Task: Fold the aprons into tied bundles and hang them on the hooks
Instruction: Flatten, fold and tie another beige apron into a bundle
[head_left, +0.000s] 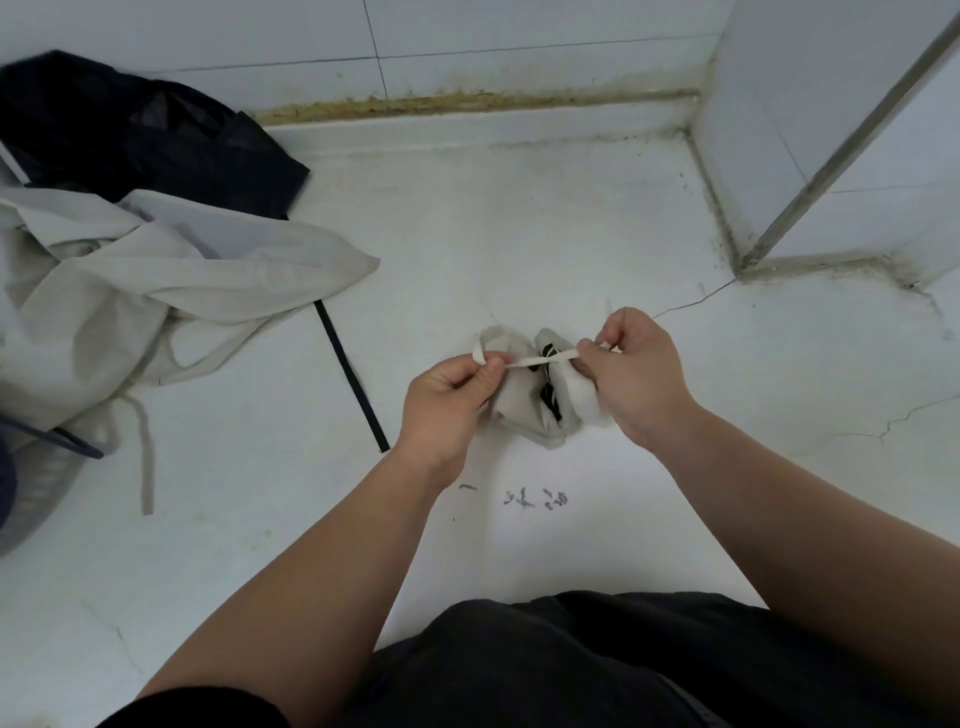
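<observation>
beige folded cloth apron bundle (530, 410) sits between both hands near the middle of the view, low over the white cracked surface (623, 519); whether it rests there or hangs from the hands, i cannot tell. the left hand (447, 400) pinches one end of the thin beige tie strap (543, 357) between thumb and curled fingers. the right hand (636, 374) pinches the other end, and the strap runs taut across the top of the bundle. this looks like the knot being drawn tight.

if the pull is uneven, the strap could slide off the rounded fold and the bundle would spring open. a loose knot would likely slip once the bundle hangs. no hooks are in view.

a loose crumpled beige apron (156, 291) lies well apart on the left, with a dark crumpled cloth (130, 130) behind it and a black flat strap (353, 379) trailing out towards the bundle. at the left edge a grey perforated plastic basket (36, 488) is partly covered by the loose apron; what it holds is hidden.
</observation>
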